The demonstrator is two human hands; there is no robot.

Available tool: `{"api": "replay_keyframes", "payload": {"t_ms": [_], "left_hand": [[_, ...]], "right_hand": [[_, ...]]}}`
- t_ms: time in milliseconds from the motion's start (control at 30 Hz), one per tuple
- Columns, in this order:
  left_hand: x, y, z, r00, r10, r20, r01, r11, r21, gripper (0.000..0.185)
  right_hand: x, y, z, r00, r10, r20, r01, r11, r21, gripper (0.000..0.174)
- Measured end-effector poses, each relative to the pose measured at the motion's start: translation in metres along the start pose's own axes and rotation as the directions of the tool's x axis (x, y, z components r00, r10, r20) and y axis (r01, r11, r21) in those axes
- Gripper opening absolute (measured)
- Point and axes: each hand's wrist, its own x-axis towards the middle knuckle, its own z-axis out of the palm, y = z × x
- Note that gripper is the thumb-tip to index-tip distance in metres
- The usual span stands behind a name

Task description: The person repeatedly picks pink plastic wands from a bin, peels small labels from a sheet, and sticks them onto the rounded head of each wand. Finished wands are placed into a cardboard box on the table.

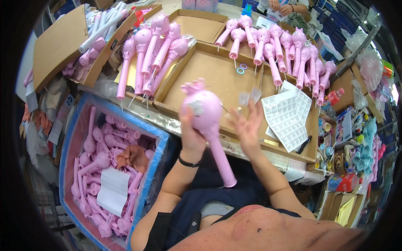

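My left hand [192, 135] grips a pink plastic wand toy [205, 109] by its round, crowned head. The toy's tubular handle slants down toward my lap, and a pale patch shows on the head. To its right, my right hand [249, 127] is raised with fingers spread, blurred by motion. By its fingertips is a small clear plastic piece [251, 95]; whether they touch is unclear. Behind both hands lies a shallow cardboard tray [207, 69]. White sheets of printed labels [287, 114] rest at the tray's right side. Two small rings [240, 71] lie farther back.
Several pink wands [150, 53] stand at the back left, more [276, 47] at the back right. A blue-rimmed bin [160, 135] full of pink wands is at my left. Small goods [364, 157] crowd the right side. Another person's hands [284, 9] appear across the table.
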Motion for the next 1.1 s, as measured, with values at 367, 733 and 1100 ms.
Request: {"api": "replay_keyframes", "payload": {"t_ms": [367, 733, 1100], "left_hand": [[0.066, 0.025, -0.037, 0.974, -0.227, 0.005, 0.225, 0.961, -0.16, 0.053], [-0.032, 0.004, -0.091, 0.879, -0.473, 0.065, 0.377, 0.771, 0.514, 0.025], [0.039, 0.111, -0.089, 0.848, -0.397, 0.351, -0.344, 0.091, 0.935, 0.016]], "right_hand": [[0.004, -0.04, -0.06, 0.914, 0.193, 0.357, 0.081, 0.775, -0.627, 0.089], [0.347, 0.033, -0.15, 0.786, -0.616, -0.047, 0.146, 0.259, -0.955, 0.078], [0.354, 0.071, -0.182, 0.847, -0.531, -0.031, 0.04, 0.121, -0.992, 0.081]]}}
